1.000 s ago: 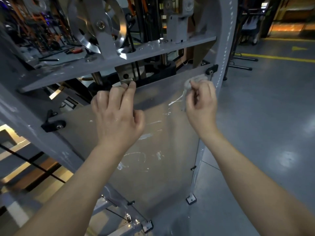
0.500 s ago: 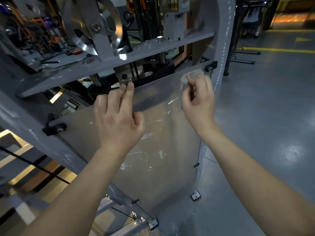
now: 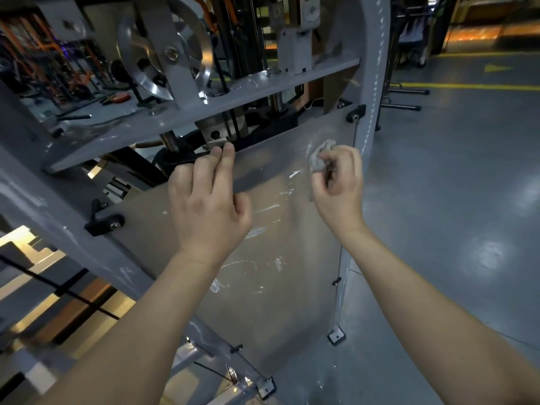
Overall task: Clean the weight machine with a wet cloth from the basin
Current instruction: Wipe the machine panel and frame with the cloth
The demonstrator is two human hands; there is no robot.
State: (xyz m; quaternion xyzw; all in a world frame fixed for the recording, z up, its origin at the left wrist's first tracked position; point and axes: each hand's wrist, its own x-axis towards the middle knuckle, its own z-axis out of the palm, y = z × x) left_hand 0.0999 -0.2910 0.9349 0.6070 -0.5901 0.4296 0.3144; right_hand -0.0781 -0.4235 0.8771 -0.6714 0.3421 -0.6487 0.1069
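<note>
Head view, centre-right: right hand (image 3: 339,188) is clamping cloth (image 3: 319,155), rubbing panel (image 3: 263,317) — left hand (image 3: 207,206), fingers straight, prob. steadying it.

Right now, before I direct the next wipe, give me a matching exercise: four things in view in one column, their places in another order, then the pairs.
1 cloth
2 left hand
3 pulley wheel
4 yellow line

A above the grey crossbar
B bunched in the right hand, against the clear panel
C fingers at the panel's top edge
D on the floor, far right

Pairs: 1-B, 2-C, 3-A, 4-D.
</note>
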